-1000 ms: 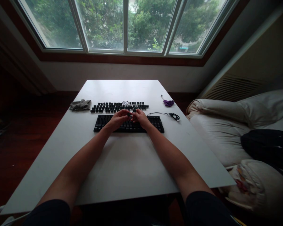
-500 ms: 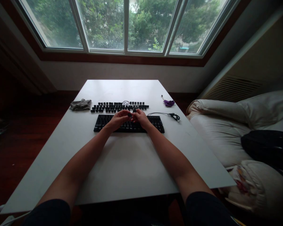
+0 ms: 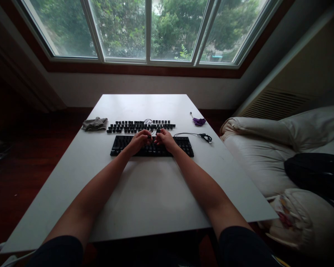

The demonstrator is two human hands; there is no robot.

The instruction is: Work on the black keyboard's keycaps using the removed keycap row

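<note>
A black keyboard [image 3: 121, 142] lies across the white table under my two hands. My left hand [image 3: 139, 141] is closed above its middle, with a small black keycap [image 3: 149, 137] pinched at the fingertips. Just to the right, my right hand [image 3: 165, 139] is also closed, thumb and fingers drawn together. A small dark piece shows by its fingers, too small to name. A narrow gap separates the two hands. Behind the keyboard, loose black keycaps [image 3: 125, 127] stand in several rows. The hands hide the central part of the keyboard.
A grey cloth [image 3: 95, 124] lies at the left table edge. To the right are a coiled black cable [image 3: 205, 137] and a purple cloth-like item [image 3: 199, 121] with a thin stick beside it. A pale sofa [image 3: 256, 148] stands right of the white table [image 3: 144, 200].
My hands, whose fingertips met over the keyboard, have come slightly apart. The left hand shifted a little left with the keycap; the right hand stays nearly in place.
</note>
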